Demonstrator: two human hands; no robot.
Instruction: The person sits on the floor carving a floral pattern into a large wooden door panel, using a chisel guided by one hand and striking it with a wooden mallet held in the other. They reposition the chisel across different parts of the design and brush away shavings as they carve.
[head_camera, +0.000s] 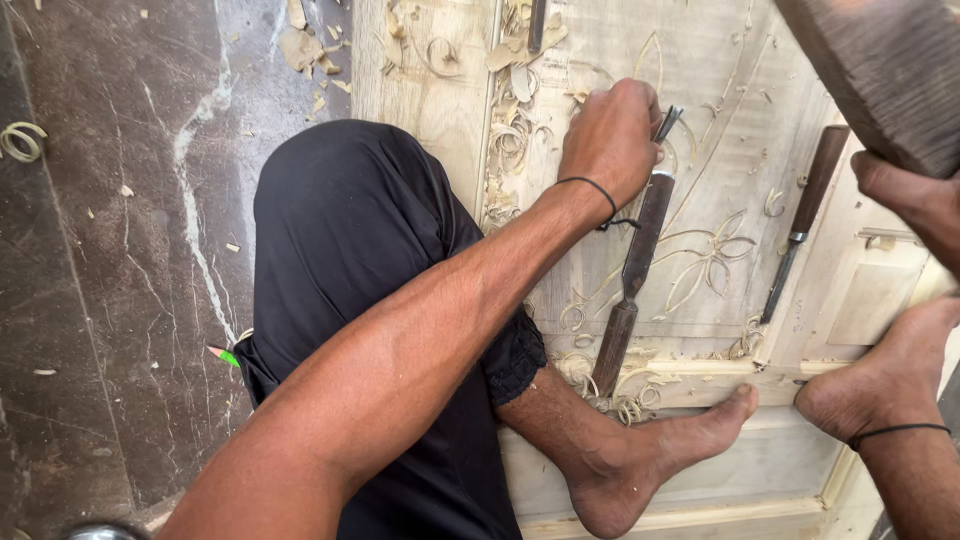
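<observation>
— What's underfoot here?

— A dark marbled stone floor (110, 250) with pale veins, strewn with curled wood shavings (22, 140). On it lies a pale wooden door panel (720, 60), carved with a leaf and flower pattern (705, 262), and the person sits on it, one knee in black trousers (350, 230) bent up, both bare feet resting on the lower rail of the panel.

— And the left hand?

— The left hand (610, 140) is clenched into a fist around a thin chisel (666, 122); only the dark metal end shows, sticking out past the knuckles, its tip down at the carved surface. A black thread band circles the wrist.

— The right hand?

— The right hand (915, 200) sits at the right edge of the frame, fingers wrapped around the handle of a heavy wooden mallet (880, 70), whose dark block head is raised above the panel, well apart from the chisel. Only part of that hand shows.

— Other tools?

— Two spare chisels lie loose on the panel. One long chisel with a dark wooden handle (630, 290) lies just below the left fist, running down toward the feet. A second chisel with a brown handle (805, 225) lies further right. A green pencil (225, 355) peeks out on the floor beside the trouser leg.
</observation>
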